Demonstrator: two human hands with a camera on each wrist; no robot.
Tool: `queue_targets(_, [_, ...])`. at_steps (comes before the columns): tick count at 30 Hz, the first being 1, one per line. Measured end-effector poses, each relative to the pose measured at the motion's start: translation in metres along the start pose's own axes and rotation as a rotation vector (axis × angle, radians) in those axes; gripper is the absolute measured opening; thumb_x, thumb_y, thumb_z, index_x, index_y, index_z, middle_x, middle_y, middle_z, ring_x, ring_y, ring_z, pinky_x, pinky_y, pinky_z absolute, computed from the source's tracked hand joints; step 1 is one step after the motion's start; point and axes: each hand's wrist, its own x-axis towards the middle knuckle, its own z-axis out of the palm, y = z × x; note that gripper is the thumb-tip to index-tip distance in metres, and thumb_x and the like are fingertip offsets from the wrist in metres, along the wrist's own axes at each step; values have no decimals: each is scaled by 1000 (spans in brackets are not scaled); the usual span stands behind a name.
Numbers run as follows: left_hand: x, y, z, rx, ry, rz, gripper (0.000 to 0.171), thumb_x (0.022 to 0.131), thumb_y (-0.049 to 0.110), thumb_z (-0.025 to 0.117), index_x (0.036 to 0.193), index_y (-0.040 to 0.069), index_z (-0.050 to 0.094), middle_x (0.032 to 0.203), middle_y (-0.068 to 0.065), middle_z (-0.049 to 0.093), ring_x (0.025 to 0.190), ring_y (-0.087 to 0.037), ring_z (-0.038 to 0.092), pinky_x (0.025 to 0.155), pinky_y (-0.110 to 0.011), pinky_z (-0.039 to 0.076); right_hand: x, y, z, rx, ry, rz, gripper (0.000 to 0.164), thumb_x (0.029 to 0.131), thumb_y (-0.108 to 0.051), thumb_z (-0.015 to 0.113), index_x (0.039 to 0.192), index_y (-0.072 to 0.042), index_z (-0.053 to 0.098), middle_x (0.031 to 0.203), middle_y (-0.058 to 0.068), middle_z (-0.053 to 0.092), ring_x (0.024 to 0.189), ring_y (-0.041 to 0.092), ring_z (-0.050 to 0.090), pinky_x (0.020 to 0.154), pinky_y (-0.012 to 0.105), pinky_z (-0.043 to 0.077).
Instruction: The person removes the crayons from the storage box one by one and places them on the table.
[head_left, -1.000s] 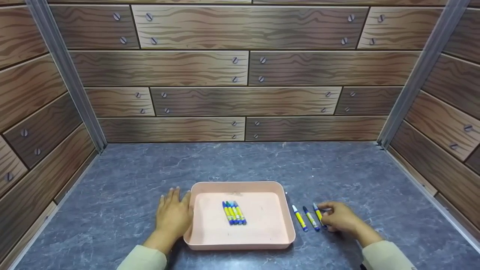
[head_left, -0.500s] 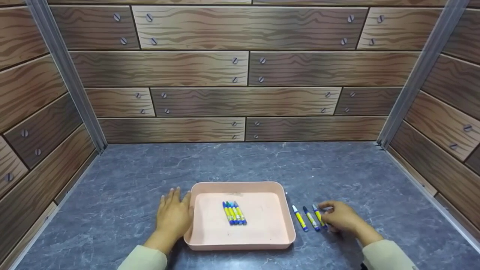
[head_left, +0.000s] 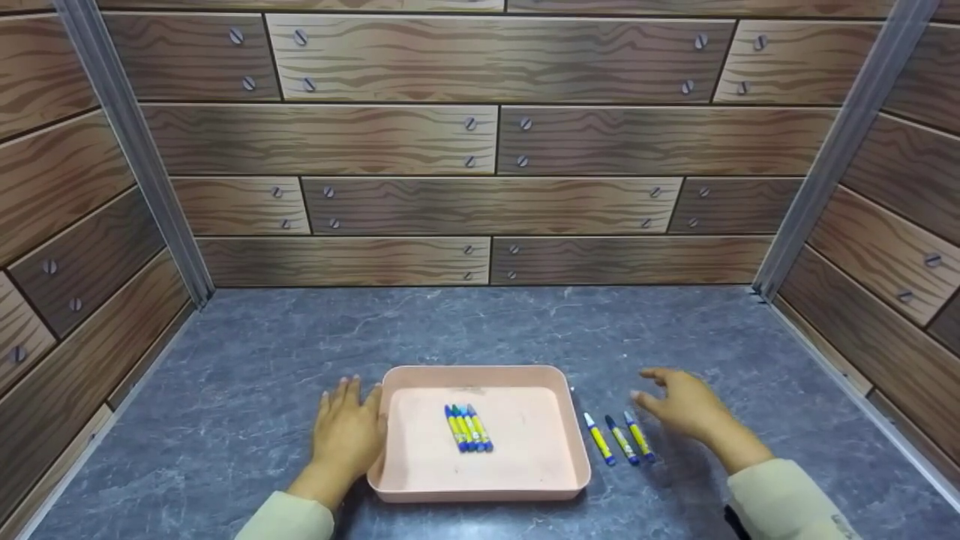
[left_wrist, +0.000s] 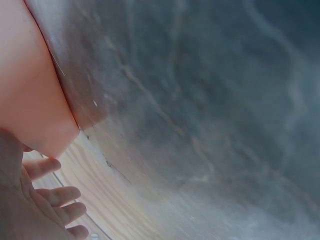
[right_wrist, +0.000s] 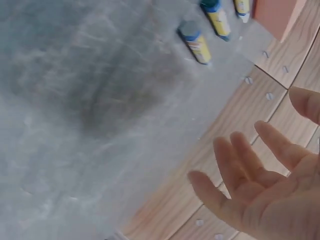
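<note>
"Any writing you can read?"
"None. The three crayons (head_left: 622, 439) beside the tray (head_left: 517, 472) have marks on their yellow wrappers, too small to make out."
"And the four crayons (head_left: 466, 429) inside it?"
"Same there: specks on yellow, no letter legible."
"The right wrist view is closer."
"But blurred; the wrappers show only smudges."
"The right sleeve (head_left: 787, 496)?"
"A small mark near the picture's lower edge, unreadable."

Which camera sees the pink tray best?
The head view: it looks down into the pink tray, showing nearly all of it and the crayons inside. The left wrist view shows only part of its outside; the right wrist view, just a small piece.
</note>
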Motion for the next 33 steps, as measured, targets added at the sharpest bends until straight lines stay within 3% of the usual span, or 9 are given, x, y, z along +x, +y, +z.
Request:
queue_targets(6, [-1,0,0,0,7,2,43,93,25,56,130,4,57,138,-29,43,131,-45,34,108,-59,21,5,-20,-2,-97,61,-29,55,92,-34,62,129,5,54,127,38,46,118,56,41,95,66,34])
queue_targets(17, [-1,1,-2,0,7,-1,44,93,25,56,131,3,57,139,-29,43,131,-45,34,109,-59,21,14,-56,9,-153,133,-73,55,89,-35,66,132,-4,55,128,29,48,114,51,46,88,69,38])
queue_targets(33, [-1,1,-2,7,-5,-10,44,93,26,55,132,4,56,140,-28,42,132,-44,34,109,-58,20,23,-99,57,-97,145,-147,52,83,-32,71,127,-4,60,123,22,55,111,44,52,89,60,44])
